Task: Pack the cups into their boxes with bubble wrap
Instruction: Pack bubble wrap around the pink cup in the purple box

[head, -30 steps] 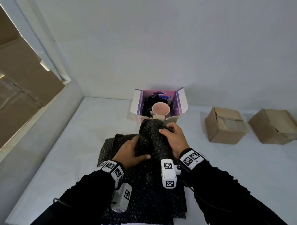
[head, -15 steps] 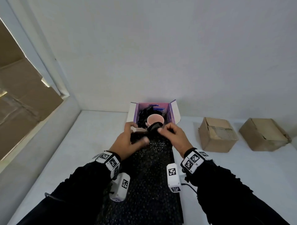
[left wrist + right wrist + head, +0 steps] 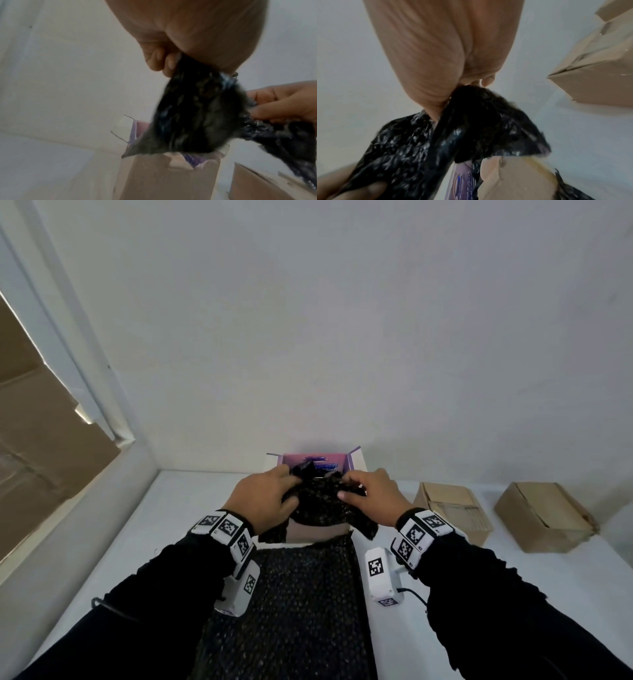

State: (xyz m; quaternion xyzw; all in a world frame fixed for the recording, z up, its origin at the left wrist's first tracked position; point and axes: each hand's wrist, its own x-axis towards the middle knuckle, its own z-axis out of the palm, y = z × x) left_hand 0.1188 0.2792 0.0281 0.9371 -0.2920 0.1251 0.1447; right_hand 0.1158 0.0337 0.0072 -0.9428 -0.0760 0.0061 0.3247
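A purple-lined open box (image 3: 320,460) stands at the back of the table (image 3: 178,508) against the wall. A crumpled piece of black bubble wrap (image 3: 320,501) sits over its opening and hides the pink cup. My left hand (image 3: 265,501) grips the wrap's left side, with fingers curled round it in the left wrist view (image 3: 164,60). My right hand (image 3: 371,496) pinches the right side, seen in the right wrist view (image 3: 462,86). A flap of the wrap (image 3: 364,527) hangs over the box's front right corner. The box (image 3: 164,177) and wrap (image 3: 197,116) show blurred from the left wrist.
More black bubble wrap (image 3: 301,604) lies flat on the table between my forearms. Two closed brown cardboard boxes (image 3: 452,511) (image 3: 544,515) stand to the right. A window frame (image 3: 68,364) and ledge run along the left.
Both hands have carried the crumpled wrap forward from the flat sheet to the box and now hold it over the opening, covering the pink cup. The view has tilted up.
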